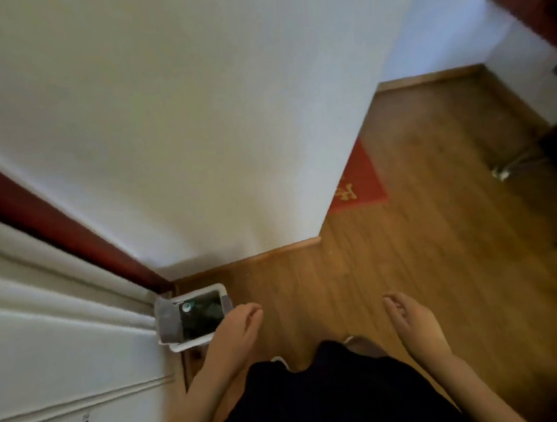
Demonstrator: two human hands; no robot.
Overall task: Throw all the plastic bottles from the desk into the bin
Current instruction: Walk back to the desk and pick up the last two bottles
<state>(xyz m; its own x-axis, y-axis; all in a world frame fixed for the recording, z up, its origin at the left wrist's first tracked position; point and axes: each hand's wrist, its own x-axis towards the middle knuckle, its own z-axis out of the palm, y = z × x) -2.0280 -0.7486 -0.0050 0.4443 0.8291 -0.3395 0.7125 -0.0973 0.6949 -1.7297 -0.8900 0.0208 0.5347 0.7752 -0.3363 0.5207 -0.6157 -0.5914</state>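
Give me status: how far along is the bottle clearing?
Done: the bin on the floor already holds at least one bottle, cap visible. In hand: nothing; left hand beside the bin and right hand are both empty. Left: cannot tell, since the desk is out of view.

You are in a home. You can see a wood floor (423,231), white walls (195,117), a red mat (360,183) and a small bin (195,314) in the corner.
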